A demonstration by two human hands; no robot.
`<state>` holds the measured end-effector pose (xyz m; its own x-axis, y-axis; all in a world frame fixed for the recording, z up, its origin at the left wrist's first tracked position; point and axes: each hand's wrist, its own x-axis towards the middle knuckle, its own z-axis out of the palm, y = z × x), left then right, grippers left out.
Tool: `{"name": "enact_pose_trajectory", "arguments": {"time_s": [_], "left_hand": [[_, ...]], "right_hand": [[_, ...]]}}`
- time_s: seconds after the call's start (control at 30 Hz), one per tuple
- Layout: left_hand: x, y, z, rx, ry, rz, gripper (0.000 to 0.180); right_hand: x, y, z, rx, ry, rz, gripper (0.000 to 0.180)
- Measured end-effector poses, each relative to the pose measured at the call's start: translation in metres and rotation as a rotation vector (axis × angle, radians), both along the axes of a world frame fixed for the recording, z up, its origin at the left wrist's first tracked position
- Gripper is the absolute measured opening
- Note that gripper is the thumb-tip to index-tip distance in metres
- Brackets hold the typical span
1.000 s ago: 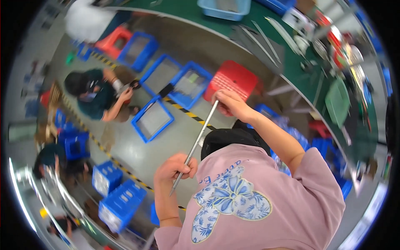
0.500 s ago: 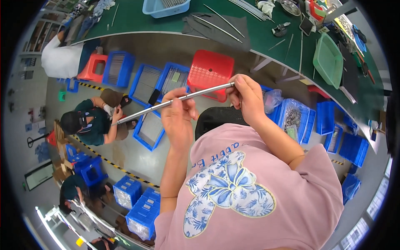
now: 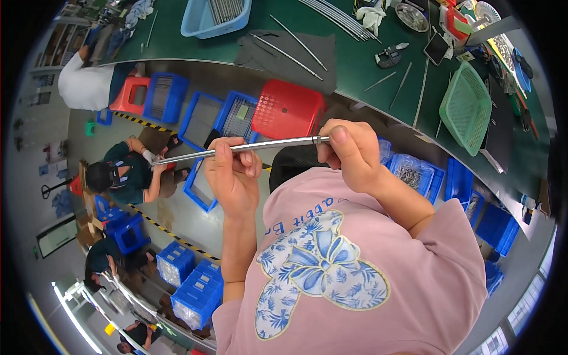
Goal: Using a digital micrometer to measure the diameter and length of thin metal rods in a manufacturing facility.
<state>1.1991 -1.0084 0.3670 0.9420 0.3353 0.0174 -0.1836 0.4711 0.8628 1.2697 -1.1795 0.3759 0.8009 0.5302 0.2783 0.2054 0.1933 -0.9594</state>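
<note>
Overhead, both hands grasp a thin metal rod [image 3: 236, 149]: the left hand [image 3: 232, 174] pinches its middle, the right hand [image 3: 350, 155] its end. Its far tip seems to point toward a crouching person [image 3: 127, 174], above the red stool [image 3: 288, 110].

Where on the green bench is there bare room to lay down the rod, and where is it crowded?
Free: the green bench between the grey mat and the caliper, and the strip left of the blue tub. Crowded: the far right end around the green basket, with loose rods and small tools. Both hands, left and right, hold the rod.
</note>
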Motion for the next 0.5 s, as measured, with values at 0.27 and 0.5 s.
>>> {"name": "enact_pose_trajectory", "arguments": {"time_s": [0.27,0.5], "left_hand": [[0.018,-0.021,-0.004,-0.215,0.143,-0.064,0.024],[0.02,-0.01,-0.005,-0.076,0.167,0.07,0.022]], "right_hand": [[0.022,-0.007,-0.029,0.054,0.294,0.229,0.04],[0.188,-0.113,-0.173,-0.989,0.558,-1.031,0.058]]}}
